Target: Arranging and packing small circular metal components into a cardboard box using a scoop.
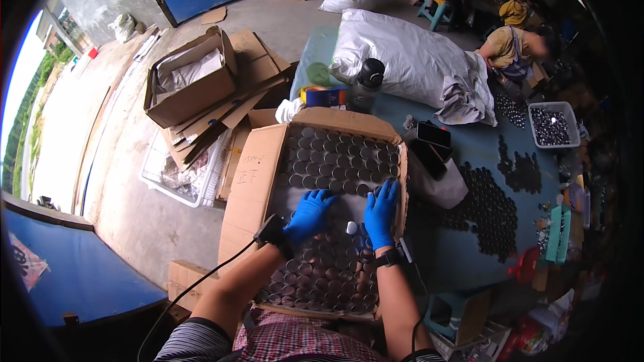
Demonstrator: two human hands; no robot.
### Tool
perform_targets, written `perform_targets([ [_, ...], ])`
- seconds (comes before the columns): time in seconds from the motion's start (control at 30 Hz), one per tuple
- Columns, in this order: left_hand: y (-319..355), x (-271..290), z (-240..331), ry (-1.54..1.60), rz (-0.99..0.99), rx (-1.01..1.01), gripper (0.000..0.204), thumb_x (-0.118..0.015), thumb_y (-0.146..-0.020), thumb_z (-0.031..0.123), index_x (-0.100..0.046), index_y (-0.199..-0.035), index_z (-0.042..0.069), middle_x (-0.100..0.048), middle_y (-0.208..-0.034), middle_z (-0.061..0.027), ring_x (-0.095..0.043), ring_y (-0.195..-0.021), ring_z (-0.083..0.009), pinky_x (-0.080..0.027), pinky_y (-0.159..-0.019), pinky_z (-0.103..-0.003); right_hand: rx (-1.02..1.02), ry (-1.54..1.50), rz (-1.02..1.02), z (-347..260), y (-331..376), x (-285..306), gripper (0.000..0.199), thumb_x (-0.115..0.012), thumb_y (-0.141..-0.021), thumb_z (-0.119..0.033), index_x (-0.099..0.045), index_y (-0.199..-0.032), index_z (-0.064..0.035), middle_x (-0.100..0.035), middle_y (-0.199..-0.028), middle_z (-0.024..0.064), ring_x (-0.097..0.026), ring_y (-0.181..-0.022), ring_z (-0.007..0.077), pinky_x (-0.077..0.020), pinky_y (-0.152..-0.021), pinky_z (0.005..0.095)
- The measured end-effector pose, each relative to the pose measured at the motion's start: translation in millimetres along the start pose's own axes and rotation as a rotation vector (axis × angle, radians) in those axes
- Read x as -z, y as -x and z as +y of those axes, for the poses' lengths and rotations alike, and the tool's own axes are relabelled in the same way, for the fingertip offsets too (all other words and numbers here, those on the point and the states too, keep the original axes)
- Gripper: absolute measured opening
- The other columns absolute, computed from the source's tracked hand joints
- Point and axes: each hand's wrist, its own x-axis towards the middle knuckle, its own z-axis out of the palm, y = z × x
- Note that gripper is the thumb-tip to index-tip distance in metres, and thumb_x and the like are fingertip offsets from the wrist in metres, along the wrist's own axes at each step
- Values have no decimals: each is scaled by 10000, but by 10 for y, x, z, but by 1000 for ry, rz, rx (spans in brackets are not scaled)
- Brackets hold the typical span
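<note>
I work over an open cardboard box [258,181] that stands at the near left edge of the desk [469,255]. The box holds a packed layer of small round dark caps [335,161], set in rows from its far wall to its near wall.

Both of my hands wear blue gloves. My left hand [307,216] lies flat and spread on the caps near the middle of the box, fingers pointing to the far wall. My right hand [382,213] lies flat beside it, close to the right wall of the box, fingers extended and slightly apart. Neither hand grips anything. A small pale piece [351,228] sits between my two hands; I cannot tell what it is.

To do this step well, I judge that I should:
1. Keep the palms flat, so pressure spreads over many caps.
2. Press lightly; a hard push could tip caps out of their rows.
3. Keep the wrist cable [201,281] clear of the near wall.

More caps [490,208] lie loose on the desk, right of the box.
</note>
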Motion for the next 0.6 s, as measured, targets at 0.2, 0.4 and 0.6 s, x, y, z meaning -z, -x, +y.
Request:
perform_targets([
  [0.2, 15, -101, -161, 15, 81, -54, 563, -724, -733, 178, -564, -1267, 102, -535, -1271, -163, -509, -1158, -381, -420, -1002, -445, 46, 0, -54, -172, 43, -40, 654, -547, -956, -263, -302, -1438, 105, -218, -1526, 332, -262, -1404, 473, -265, -1146, 499],
  [0.4, -64, -113, -134, 114, 17, -54, 619, -707, -681, 151, -557, -1281, 118, -539, -1281, -134, -480, -1199, -368, -374, -1056, -437, 23, -18, -22, -148, 47, 84, 619, -543, -954, -233, -324, -1432, 93, -251, -1516, 322, -275, -1404, 457, -266, -1150, 497],
  [0.6, 0, -70, -200, 77, 55, -39, 688, -734, -654, 166, -548, -1317, 149, -546, -1276, -115, -495, -1179, -353, -389, -1038, -428, 128, -241, 170, -75, 106, 644, 440, -468, -988, -113, -415, -1400, 32, -392, -1467, 245, -382, -1360, 389, -317, -1125, 451],
])
